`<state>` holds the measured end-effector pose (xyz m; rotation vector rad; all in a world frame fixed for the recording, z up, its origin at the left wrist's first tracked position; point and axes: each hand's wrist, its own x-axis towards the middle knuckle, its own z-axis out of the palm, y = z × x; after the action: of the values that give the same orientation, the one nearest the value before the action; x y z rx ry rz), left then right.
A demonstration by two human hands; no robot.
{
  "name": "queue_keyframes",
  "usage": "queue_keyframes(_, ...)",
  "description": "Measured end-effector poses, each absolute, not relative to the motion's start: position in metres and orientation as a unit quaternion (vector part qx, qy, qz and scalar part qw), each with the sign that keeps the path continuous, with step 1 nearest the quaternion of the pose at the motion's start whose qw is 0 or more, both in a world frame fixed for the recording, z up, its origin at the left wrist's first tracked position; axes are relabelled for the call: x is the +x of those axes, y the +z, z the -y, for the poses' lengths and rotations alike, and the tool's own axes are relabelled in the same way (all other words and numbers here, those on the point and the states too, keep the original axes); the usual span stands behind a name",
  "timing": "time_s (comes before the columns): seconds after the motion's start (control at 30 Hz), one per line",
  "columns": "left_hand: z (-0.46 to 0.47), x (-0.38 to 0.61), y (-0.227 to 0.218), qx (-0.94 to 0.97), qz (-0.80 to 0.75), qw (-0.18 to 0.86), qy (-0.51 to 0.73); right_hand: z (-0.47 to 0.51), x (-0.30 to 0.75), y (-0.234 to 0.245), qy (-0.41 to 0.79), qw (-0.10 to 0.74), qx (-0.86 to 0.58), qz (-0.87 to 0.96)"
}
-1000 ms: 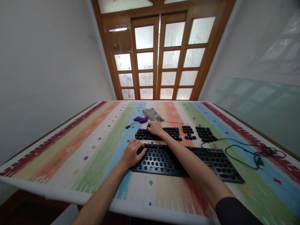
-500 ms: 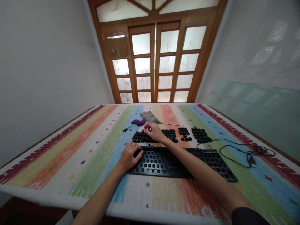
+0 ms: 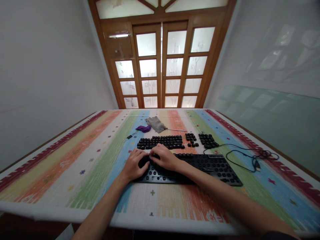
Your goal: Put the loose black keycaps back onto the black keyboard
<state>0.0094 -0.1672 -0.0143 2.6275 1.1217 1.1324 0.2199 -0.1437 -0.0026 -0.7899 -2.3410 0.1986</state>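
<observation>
Right grip (image 3: 163, 158) over keyboard (image 3: 201, 163), keycaps (image 3: 163, 140) beyond

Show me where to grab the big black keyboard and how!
I'd take the keyboard by its two short ends, one hand coming from each side. It's long and lies flat, so holding both ends should keep it level. The left hand is by the left end. Mind the cable from the far edge; it might tug.

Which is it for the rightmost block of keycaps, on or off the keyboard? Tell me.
Off: those keycaps lie grouped on the striped cloth, beyond the far edge of the keyboard.
</observation>
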Motion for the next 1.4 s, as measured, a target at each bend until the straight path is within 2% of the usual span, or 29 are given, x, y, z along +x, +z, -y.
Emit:
queue_keyframes(0.33,0.166,0.010,-0.017,0.856,-0.361,0.044,0.366,0.145,0.217,-0.010,0.036,0.289,-0.297,0.909)
queue_keyframes(0.77,0.166,0.012,-0.018,0.865,-0.330,0.012,0.378,0.143,0.216,-0.016,-0.012,0.285,-0.278,0.918)
queue_keyframes(1.07,0.166,0.014,-0.016,0.883,-0.331,-0.052,0.329,0.150,0.204,-0.013,-0.119,0.193,-0.253,0.941)
queue_keyframes(1.3,0.166,0.015,-0.017,0.886,-0.334,-0.054,0.317,0.154,0.199,-0.013,-0.122,0.186,-0.263,0.939)
queue_keyframes(1.4,0.167,0.016,-0.018,0.883,-0.338,-0.046,0.324,0.150,0.206,-0.007,-0.087,0.200,-0.251,0.943)
